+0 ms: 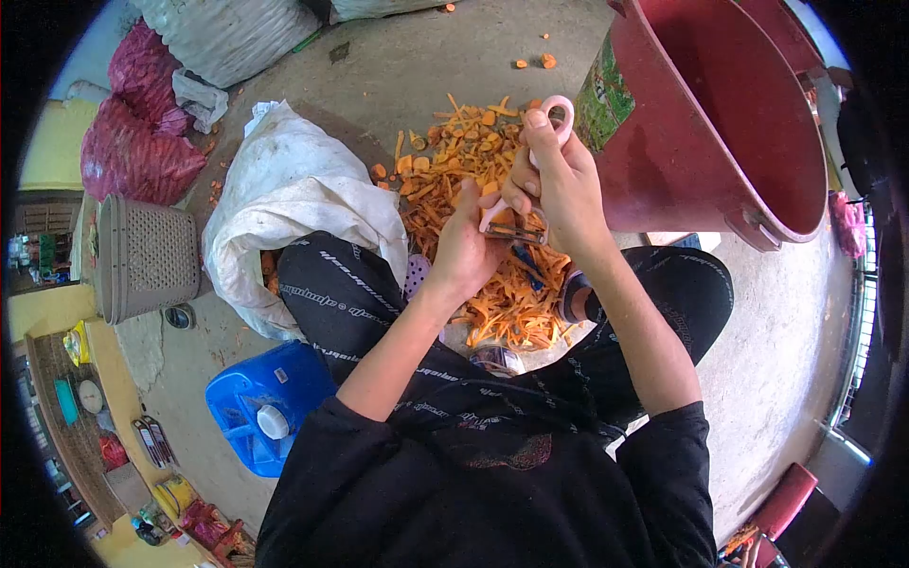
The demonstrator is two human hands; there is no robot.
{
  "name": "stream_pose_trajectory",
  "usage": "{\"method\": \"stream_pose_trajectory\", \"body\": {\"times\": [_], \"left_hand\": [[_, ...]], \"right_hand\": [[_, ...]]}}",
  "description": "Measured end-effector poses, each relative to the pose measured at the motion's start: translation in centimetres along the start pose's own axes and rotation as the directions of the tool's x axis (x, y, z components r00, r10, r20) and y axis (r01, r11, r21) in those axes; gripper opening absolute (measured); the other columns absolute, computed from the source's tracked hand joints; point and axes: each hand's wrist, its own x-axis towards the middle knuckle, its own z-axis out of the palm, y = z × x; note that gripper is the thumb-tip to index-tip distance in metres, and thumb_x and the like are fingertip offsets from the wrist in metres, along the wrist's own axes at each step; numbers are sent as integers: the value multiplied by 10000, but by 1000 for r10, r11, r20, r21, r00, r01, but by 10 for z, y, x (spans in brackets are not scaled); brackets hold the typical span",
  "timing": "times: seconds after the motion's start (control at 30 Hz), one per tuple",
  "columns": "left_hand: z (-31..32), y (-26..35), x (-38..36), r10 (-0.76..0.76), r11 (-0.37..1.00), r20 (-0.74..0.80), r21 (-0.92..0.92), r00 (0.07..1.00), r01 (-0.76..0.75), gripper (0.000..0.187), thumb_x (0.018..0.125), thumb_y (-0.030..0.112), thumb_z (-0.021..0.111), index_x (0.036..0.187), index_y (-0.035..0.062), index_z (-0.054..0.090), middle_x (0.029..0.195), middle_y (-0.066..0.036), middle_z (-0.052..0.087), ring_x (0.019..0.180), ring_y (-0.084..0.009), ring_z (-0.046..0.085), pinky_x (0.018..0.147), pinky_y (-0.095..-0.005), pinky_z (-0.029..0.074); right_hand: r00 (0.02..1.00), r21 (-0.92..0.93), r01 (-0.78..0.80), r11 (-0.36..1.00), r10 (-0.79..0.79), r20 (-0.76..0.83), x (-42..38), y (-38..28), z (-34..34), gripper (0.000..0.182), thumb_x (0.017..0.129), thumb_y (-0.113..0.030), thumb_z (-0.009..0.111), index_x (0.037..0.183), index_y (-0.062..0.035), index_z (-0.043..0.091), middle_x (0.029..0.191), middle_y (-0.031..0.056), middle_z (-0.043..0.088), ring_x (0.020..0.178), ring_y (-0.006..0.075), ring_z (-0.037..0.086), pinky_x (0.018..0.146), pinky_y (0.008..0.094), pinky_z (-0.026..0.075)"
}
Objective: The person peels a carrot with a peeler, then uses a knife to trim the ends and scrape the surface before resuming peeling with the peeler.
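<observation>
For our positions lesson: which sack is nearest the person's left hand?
The white sack beside the left knee, mouth folded back; the red sacks and other pale sacks lie farther off.

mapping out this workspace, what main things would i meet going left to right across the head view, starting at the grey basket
Grey basket → white sack → left hand → right hand → large red tub.
</observation>
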Motion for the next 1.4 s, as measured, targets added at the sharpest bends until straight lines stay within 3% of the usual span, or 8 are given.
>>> {"method": "stream_pose_trajectory", "body": {"times": [0.27,0.37,0.47,0.57,0.8,1.23,1.33,1.4], "left_hand": [[29,11,0,43,989,-209,149,977,-11,499,979,470,244,1016,67,535,914,-25,550,857,-143,530,736,-308,437],[15,-2,-11,-101,962,-101,243,990,123,488,965,496,289,984,71,528,834,-35,527,735,-158,514,624,-291,420],[16,0,-12,-116,985,-42,125,992,120,504,947,530,315,961,68,514,796,-53,495,677,-172,478,609,-286,406],[14,4,-9,-76,994,-80,71,994,81,428,955,486,351,954,89,511,803,-34,496,720,-170,485,633,-297,408],[25,9,-4,-10,997,-108,73,994,17,410,974,432,335,1047,73,520,918,-27,547,864,-132,514,754,-311,423],[0,-1,-1,-29,996,43,-84,999,33,496,989,446,236,984,73,563,941,-32,563,920,-144,518,865,-336,411],[18,2,-4,-50,999,-134,4,990,51,487,992,443,224,1027,79,545,979,-25,558,905,-137,515,844,-332,412],[13,4,-2,-9,997,-58,81,998,14,485,991,449,229,1046,76,534,983,-20,551,893,-127,511,813,-320,416]], "right_hand": [[993,47,-111,993,112,-25,15,4,1,260,957,-310,465,853,-83,395,556,-8,370,425,97,416,414,250,381],[964,-287,169,943,-219,-153,50,-9,-27,267,951,-309,474,842,-78,399,569,-5,382,453,111,467,468,276,468],[951,-45,290,956,-293,-95,54,-19,-34,291,949,-327,469,822,-74,401,578,4,400,475,132,504,541,322,533],[931,-192,344,919,-361,-61,40,-23,-25,312,946,-346,462,815,-71,395,579,11,408,488,149,522,589,367,558],[997,24,77,997,-76,-33,3,-11,-8,319,952,-396,441,865,-93,392,552,19,420,446,153,520,401,247,345],[1000,-35,12,999,-12,-5,-3,-1,-1,299,955,-374,447,890,-89,383,533,1,399,399,121,475,357,224,322],[999,-13,-29,999,29,-23,2,-2,-3,298,953,-364,457,860,-88,393,539,-2,392,411,118,456,391,235,344],[998,8,-48,999,48,-28,9,-1,-4,308,949,-364,466,832,-87,400,542,-3,389,418,117,445,407,244,353]]}}
